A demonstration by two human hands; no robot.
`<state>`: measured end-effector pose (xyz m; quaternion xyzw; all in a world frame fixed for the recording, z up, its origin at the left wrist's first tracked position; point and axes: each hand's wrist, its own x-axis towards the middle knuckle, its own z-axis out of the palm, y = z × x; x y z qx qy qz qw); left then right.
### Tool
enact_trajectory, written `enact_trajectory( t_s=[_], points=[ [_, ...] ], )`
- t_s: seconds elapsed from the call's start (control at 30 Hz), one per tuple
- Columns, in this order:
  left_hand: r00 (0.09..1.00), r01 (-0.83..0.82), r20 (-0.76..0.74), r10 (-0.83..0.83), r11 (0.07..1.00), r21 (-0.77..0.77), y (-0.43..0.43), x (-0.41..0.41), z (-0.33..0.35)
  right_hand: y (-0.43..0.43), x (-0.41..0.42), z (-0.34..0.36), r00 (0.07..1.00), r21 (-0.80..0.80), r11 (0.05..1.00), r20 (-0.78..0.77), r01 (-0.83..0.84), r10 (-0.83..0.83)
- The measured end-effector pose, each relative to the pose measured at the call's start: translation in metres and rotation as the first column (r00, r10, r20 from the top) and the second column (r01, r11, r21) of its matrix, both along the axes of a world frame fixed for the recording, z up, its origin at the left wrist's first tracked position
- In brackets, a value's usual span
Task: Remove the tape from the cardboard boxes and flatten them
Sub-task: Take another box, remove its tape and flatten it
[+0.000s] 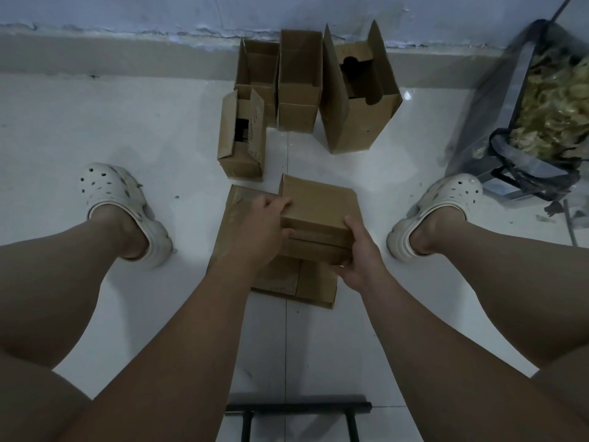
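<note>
**Head view, looking down between the person's bare legs.**

*Hidden or unclear.* The hands cover the near face and underside of the small closed brown cardboard box point(318, 205). In the dim light it cannot be told whether tape lies on its seams. The box sits over flattened brown cardboard sheets point(296, 282), which it and the left forearm partly mask; whether box and sheets touch cannot be told. Far right of the box, a clear plastic bag with black trim point(497, 90) is cut by the frame edge. Its contents read only as a pale yellowish crumpled mass. Nearer the viewer than the box, a black metal bar frame point(299, 406) is cut off at the bottom.

*Hands.* The left hand point(264, 221) grips the box's left side, fingers curled onto its top edge. The right hand point(357, 253) holds its near right corner, thumb on top and fingers wrapped along the near side.

*Edges and room.* Four open upright brown cardboard boxes point(299, 81) stand beyond the box, toward the grey wall base. The closest is near the box's far left corner but apart from it. White tiled floor point(95, 122) shows on both sides of the box, out to the left white perforated clog point(124, 205) and the right white perforated clog point(446, 202).
</note>
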<state>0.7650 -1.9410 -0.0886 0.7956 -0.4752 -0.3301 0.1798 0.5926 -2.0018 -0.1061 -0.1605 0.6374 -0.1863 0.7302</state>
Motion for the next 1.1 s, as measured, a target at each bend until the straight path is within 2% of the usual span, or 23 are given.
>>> enact_trajectory(
  t_s=[0.2, 0.43, 0.67, 0.77, 0.87, 1.1],
  points=[
    [1.0, 0.003, -0.008, -0.003, 0.999, 0.049, 0.002, -0.002, 0.002, -0.003, 0.0, 0.0, 1.0, -0.036, 0.999, -0.019, 0.007, -0.007],
    [0.997, -0.013, 0.069, 0.017, 0.998, -0.066, 0.005, -0.009, 0.002, -0.003, -0.003, 0.001, 1.0, -0.083, 0.997, -0.013, 0.005, -0.006],
    [0.998, -0.047, 0.046, 0.049, 0.998, -0.037, 0.003, -0.007, 0.005, -0.007, -0.001, 0.001, 0.998, -0.151, 0.987, -0.013, -0.056, 0.055],
    [0.995, -0.103, 0.008, 0.104, 0.991, -0.08, 0.004, -0.011, 0.007, -0.011, -0.001, 0.0, 0.999, -0.167, 0.985, -0.018, -0.044, 0.042],
    [0.999, -0.054, 0.005, 0.054, 0.997, -0.05, 0.004, -0.015, 0.01, -0.013, -0.001, 0.001, 0.999, -0.178, 0.983, -0.025, -0.038, 0.034],
    [0.998, -0.048, 0.034, 0.052, 0.994, -0.102, 0.006, -0.022, 0.01, -0.01, 0.0, 0.0, 0.999, -0.155, 0.988, -0.041, -0.015, 0.008]
  ],
)
